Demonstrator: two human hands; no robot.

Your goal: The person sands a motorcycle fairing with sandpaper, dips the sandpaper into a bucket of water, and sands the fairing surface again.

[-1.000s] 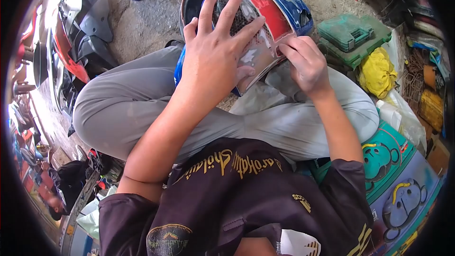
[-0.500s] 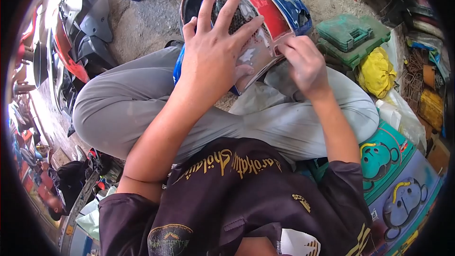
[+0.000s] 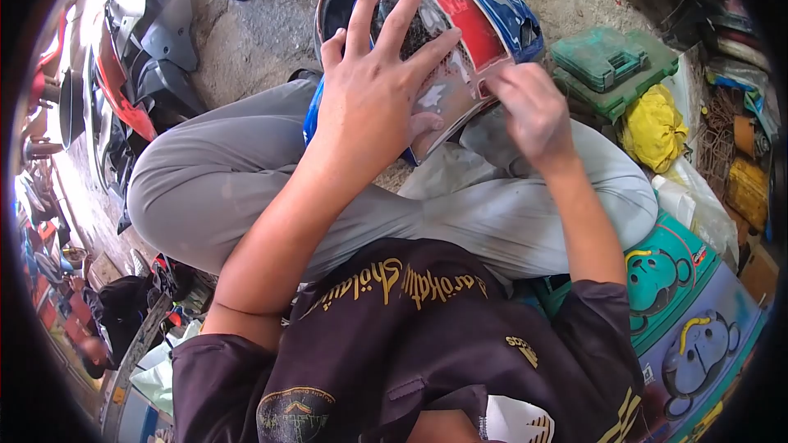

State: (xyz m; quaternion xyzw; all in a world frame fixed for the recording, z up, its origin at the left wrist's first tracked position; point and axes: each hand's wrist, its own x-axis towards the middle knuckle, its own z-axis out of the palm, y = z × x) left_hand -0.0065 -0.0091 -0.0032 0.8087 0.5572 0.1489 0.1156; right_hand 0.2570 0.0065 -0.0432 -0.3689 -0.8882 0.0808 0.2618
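A curved plastic panel (image 3: 435,98), like a motorcycle fairing, rests over my crossed legs. It carries red and blue patches, whitish scuffed areas and a dark, speckled section. My left hand (image 3: 373,86) lies across its top, fingers spread and thumb on the surface. At the panel's right edge, just below the larger red patch (image 3: 472,30), my right hand (image 3: 529,107) is closed with fingertips pinched against the surface. Whatever those fingertips hold, if anything, is hidden.
Behind the panel sits a dark round basin (image 3: 331,0). A green plastic case (image 3: 603,61) and a yellow bundle (image 3: 654,127) lie to the right. Several fairing pieces (image 3: 168,41) stand at the left. Another person (image 3: 94,350) appears at the far lower left.
The panel and both hands appear slightly further right, as does much of the scene. My right hand's fingers have shifted a little along the panel edge. My left hand stays spread on the panel.
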